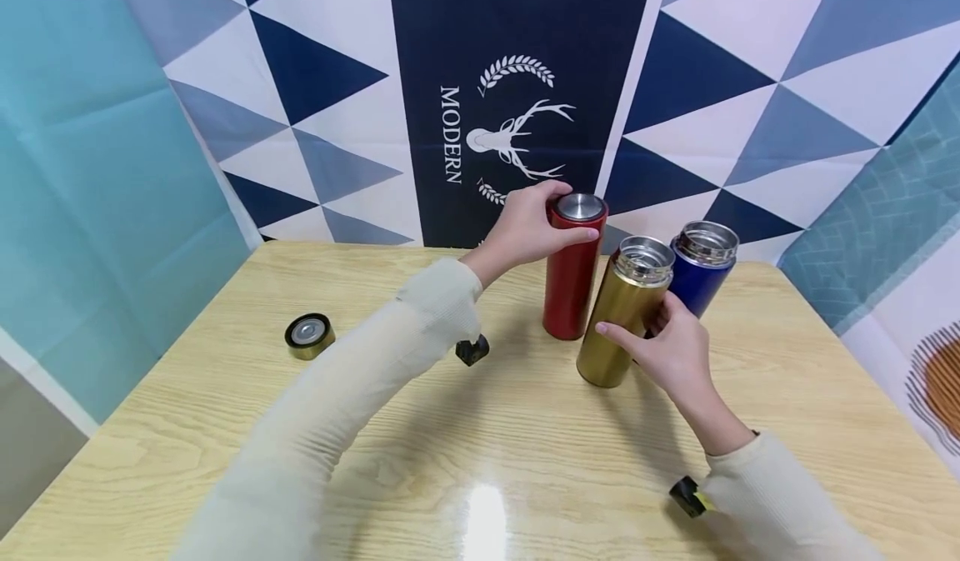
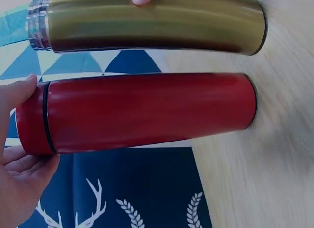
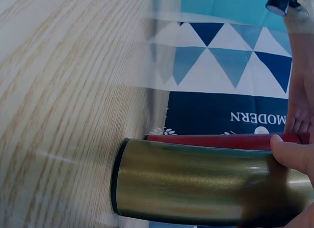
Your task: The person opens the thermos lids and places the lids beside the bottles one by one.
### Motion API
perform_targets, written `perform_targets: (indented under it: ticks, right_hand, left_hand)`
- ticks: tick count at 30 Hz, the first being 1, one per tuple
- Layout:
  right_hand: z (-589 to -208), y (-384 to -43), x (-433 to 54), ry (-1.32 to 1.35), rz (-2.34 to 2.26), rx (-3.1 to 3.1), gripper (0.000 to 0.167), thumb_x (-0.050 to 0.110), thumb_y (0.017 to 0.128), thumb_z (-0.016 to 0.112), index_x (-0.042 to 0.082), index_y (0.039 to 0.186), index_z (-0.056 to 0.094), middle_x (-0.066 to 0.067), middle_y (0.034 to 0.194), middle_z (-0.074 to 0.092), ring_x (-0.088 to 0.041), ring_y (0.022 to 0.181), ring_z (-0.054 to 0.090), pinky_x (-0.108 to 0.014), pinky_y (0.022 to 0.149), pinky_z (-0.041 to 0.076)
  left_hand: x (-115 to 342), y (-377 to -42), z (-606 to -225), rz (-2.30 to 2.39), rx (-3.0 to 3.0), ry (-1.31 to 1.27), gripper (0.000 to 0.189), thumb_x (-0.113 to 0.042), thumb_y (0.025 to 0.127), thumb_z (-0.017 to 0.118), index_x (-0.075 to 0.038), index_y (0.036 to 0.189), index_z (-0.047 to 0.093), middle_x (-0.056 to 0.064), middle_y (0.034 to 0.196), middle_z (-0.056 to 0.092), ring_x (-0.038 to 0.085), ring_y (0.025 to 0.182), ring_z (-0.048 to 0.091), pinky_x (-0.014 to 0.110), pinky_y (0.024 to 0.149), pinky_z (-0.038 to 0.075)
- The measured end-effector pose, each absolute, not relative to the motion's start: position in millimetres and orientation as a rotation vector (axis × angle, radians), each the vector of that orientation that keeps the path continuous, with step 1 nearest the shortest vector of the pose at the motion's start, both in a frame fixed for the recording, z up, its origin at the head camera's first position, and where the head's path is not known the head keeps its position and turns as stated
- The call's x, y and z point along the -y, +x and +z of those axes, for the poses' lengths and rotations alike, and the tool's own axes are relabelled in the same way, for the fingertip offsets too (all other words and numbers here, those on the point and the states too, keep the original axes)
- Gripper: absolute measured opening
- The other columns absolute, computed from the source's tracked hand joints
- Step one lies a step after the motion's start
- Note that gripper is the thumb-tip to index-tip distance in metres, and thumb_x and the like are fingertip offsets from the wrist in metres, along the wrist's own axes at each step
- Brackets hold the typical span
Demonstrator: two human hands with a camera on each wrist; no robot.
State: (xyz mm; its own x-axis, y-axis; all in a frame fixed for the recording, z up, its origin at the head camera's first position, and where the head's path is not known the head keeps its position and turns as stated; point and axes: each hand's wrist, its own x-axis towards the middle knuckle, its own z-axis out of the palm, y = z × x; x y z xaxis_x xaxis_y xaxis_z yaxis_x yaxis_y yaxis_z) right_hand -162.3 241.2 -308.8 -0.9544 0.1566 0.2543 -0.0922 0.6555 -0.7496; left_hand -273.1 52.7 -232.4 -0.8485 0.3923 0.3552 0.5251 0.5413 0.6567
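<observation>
My left hand (image 1: 531, 226) grips the lid of a red thermos flask (image 1: 572, 286), thumb on one side and fingers on the other. The red flask stands upright with its steel-topped lid on. Beside it, my right hand (image 1: 670, 344) holds a gold thermos flask (image 1: 618, 328) around its middle, thumb across the front. The gold flask has no lid, so its steel neck shows. Behind the right hand stands a blue thermos flask (image 1: 697, 273), also lidless and partly hidden by the gold one. In the left wrist view the red flask (image 2: 147, 110) lies alongside the gold flask (image 2: 157, 24).
A gold-sided lid (image 1: 309, 336) lies on the left part of the wooden table (image 1: 420, 478), its inside facing up. A patterned cloth (image 1: 315, 111) hangs behind the table's far edge. Small black wrist cameras sit under both sleeves.
</observation>
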Motion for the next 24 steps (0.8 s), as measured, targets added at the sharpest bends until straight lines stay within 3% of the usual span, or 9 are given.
perform_targets:
  ticks: [17, 22, 24]
  right_hand:
    - [-303.8, -163.2, -238.2, -0.081, 1.084, 2.629, 0.069, 0.034, 0.076, 0.081, -0.003, 0.125, 0.051, -0.027, 0.119, 0.062, -0.037, 0.106, 0.062, -0.041, 0.088, 0.052]
    - [-302.5, -162.6, -238.4, -0.102, 1.105, 2.656, 0.071, 0.036, 0.076, 0.08, -0.002, 0.127, 0.05, -0.025, 0.119, 0.062, -0.033, 0.106, 0.061, -0.015, 0.076, 0.046]
    - [-302.1, -162.8, -238.0, -0.107, 1.129, 2.661, 0.072, 0.036, 0.076, 0.08, -0.001, 0.129, 0.049, -0.025, 0.121, 0.061, -0.032, 0.107, 0.06, -0.011, 0.074, 0.045]
  left_hand:
    - [20.0, -253.5, -229.8, -1.321, 2.564, -0.59, 0.06, -0.034, 0.073, 0.082, -0.01, 0.125, 0.062, 0.003, 0.119, 0.069, 0.013, 0.105, 0.064, 0.026, 0.09, 0.054]
    - [35.7, -247.1, -232.2, -1.348, 2.558, -0.553, 0.061, -0.032, 0.073, 0.082, -0.01, 0.126, 0.062, 0.004, 0.12, 0.068, 0.014, 0.107, 0.065, 0.028, 0.092, 0.055]
    - [40.6, -245.2, -232.6, -1.363, 2.559, -0.544, 0.061, -0.031, 0.073, 0.083, -0.009, 0.126, 0.062, 0.005, 0.12, 0.068, 0.015, 0.106, 0.065, 0.028, 0.091, 0.055]
